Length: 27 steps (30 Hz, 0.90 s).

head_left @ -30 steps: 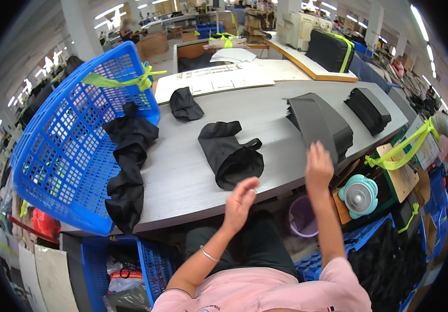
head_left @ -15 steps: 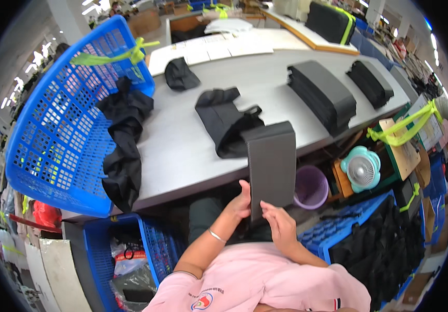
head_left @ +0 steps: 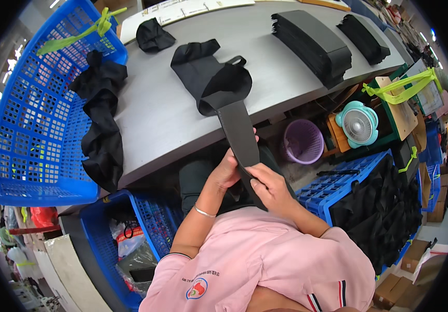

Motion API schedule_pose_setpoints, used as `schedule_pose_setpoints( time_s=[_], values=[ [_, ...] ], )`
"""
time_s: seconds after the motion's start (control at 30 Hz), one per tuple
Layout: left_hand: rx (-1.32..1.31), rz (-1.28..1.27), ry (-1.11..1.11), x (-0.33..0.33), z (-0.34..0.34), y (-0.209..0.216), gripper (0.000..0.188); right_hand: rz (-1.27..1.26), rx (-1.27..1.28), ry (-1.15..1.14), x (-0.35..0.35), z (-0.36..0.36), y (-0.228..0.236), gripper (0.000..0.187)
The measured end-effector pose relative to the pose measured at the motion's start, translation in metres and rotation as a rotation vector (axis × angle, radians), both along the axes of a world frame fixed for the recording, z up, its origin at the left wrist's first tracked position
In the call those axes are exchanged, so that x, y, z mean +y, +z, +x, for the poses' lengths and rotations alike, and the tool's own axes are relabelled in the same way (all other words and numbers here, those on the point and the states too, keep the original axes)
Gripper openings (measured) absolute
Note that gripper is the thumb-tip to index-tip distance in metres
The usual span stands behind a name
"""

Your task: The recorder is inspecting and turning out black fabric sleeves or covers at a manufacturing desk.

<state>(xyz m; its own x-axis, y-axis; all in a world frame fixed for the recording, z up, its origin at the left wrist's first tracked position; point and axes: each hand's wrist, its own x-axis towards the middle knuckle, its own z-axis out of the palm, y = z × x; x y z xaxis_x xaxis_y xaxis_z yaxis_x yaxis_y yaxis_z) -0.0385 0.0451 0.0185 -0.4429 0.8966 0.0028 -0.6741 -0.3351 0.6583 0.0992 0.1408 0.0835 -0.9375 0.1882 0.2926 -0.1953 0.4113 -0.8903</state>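
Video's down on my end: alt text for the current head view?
A person's left hand and right hand hold a bent dark grey strip at the edge of a grey table. An open black fabric piece lies on the table beyond it, two dark stacks to its right, and a blue basket with black cloth at left.

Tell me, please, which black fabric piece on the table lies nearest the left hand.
The middle piece, with a rounded opening; the crumpled piece lies farther back, the long piece farther left, at the blue basket.
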Motion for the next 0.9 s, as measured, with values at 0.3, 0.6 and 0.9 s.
schedule_pose_setpoints(
  time_s=[0.3,0.6,0.9],
  values=[
    [-0.279,0.080,0.196,-0.011,-0.009,0.018,0.071,-0.149,-0.146,-0.230,0.013,-0.004,-0.010,0.019],
    [-0.102,-0.052,0.187,-0.007,-0.009,0.027,0.045,0.045,-0.062,-0.298,0.018,-0.013,-0.021,0.053],
    [1.340,-0.808,1.187,0.016,-0.063,0.033,0.027,-0.383,-0.073,-0.320,0.049,-0.014,-0.033,0.046]
  ],
)
